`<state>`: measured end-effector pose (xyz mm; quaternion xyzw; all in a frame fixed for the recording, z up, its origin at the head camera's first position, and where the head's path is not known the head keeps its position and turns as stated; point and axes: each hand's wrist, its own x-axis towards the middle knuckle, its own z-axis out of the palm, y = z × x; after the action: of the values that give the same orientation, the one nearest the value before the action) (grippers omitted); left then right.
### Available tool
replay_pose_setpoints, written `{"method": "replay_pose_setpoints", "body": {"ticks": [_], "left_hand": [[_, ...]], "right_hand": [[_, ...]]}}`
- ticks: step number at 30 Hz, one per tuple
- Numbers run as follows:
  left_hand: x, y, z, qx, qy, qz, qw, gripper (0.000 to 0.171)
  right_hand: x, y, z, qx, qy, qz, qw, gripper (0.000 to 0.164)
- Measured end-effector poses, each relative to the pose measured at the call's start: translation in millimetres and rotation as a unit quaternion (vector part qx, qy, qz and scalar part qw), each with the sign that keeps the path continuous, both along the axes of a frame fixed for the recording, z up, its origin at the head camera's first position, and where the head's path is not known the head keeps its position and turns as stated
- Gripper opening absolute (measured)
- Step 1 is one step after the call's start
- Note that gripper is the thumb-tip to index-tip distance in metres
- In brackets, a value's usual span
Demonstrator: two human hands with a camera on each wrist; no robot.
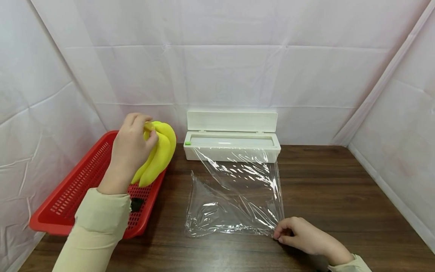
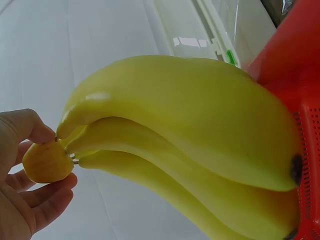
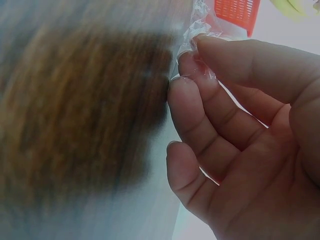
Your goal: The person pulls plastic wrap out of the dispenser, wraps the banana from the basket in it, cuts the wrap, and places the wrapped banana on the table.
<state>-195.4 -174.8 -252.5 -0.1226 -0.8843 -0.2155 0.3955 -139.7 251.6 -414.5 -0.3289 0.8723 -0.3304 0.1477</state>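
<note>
My left hand (image 1: 132,141) grips a bunch of yellow bananas (image 1: 162,151) by its stem end, holding it above the red basket. In the left wrist view the thumb and fingers close round the brownish stem knob (image 2: 47,162), and the bananas (image 2: 175,110) stretch away from it. Low on the right, my right hand (image 1: 300,234) pinches the near right corner of a sheet of clear plastic wrap (image 1: 234,204). The right wrist view shows the crumpled film (image 3: 200,25) between thumb and fingertips. The sheet runs back to a white wrap dispenser (image 1: 232,155), whose lid stands raised.
The red plastic basket (image 1: 44,223) with slotted walls stands at the left, a dark item (image 1: 137,204) inside it. A small green piece (image 1: 188,143) sits at the dispenser's left end. White cloth walls (image 1: 227,75) enclose the brown wooden table (image 1: 316,181).
</note>
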Motion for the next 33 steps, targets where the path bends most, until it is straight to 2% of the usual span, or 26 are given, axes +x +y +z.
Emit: {"method": "replay_pose_setpoints", "body": {"ticks": [5, 17, 33], "left_hand": [[-1.6, 4.8, 1.4, 0.000, 0.001, -0.006, 1.0000, 0.024], [-4.2, 17.9, 5.1, -0.004, -0.024, -0.010, 0.9997, 0.025], [-11.1, 35.8, 3.1, -0.016, 0.003, -0.041, 0.9990, 0.024]], "right_hand": [[-0.3, 0.4, -0.5, -0.002, 0.004, 0.002, 1.000, 0.006], [-0.7, 0.2, -1.0, -0.003, 0.005, 0.004, 1.000, 0.006], [-0.2, 0.2, -0.1, -0.002, -0.002, 0.002, 1.000, 0.006]]}}
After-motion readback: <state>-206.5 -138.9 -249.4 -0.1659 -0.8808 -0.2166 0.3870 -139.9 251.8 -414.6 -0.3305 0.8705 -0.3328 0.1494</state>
